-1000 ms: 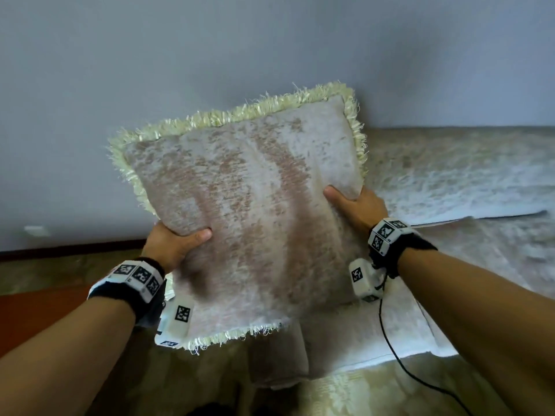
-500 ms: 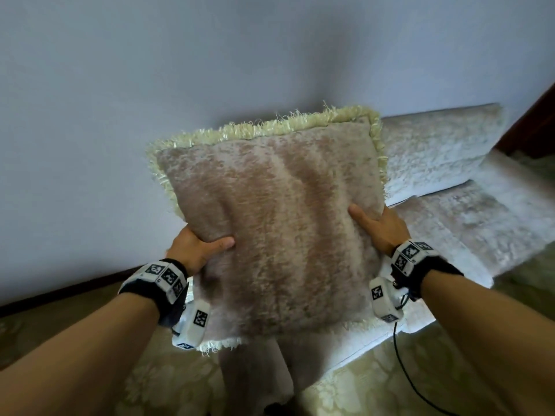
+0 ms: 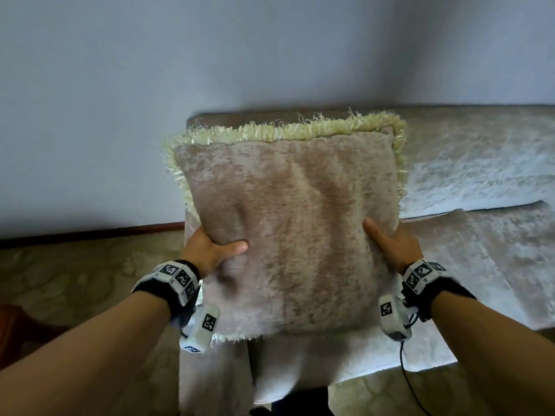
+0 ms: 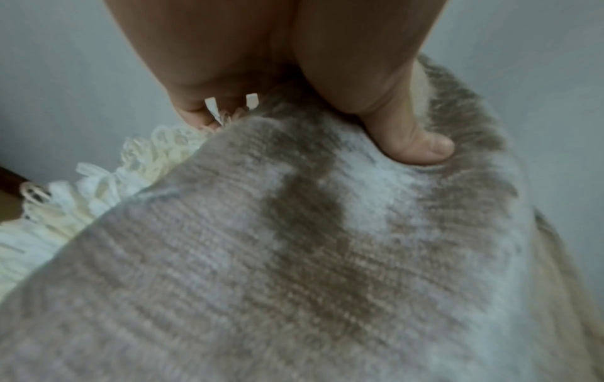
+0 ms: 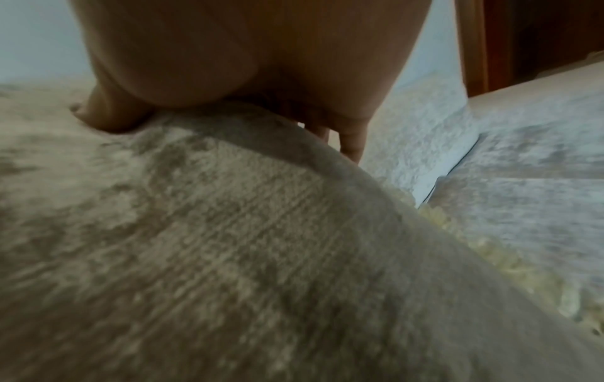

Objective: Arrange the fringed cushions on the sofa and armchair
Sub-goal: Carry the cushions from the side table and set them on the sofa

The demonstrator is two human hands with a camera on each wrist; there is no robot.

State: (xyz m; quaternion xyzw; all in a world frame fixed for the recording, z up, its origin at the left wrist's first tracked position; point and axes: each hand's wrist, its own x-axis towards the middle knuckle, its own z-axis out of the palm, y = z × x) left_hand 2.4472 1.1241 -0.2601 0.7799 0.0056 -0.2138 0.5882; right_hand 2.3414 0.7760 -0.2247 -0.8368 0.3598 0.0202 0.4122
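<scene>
I hold one beige fringed cushion (image 3: 288, 223) upright in the air with both hands, over the left end of the pale sofa (image 3: 468, 175). My left hand (image 3: 210, 250) grips its left edge, thumb on the front face and fingers behind. My right hand (image 3: 390, 244) grips the right edge the same way. In the left wrist view my thumb (image 4: 415, 144) dents the cushion (image 4: 294, 258). The right wrist view shows my thumb (image 5: 104, 116) on the cushion (image 5: 229, 232), with the other fingers curled behind its edge. Cream fringe runs along the top and sides.
The sofa's backrest (image 3: 480, 151) stands against a plain grey wall (image 3: 210, 70), and its seat (image 3: 495, 259) stretches to the right. A patterned carpet (image 3: 75, 280) covers the floor on the left. A dark wooden door frame (image 5: 490, 46) shows beyond the sofa.
The cushion has come lower and closer to the sofa's left end, and it now hangs level. My view has swung to face the sofa squarely. Both grips are unchanged.
</scene>
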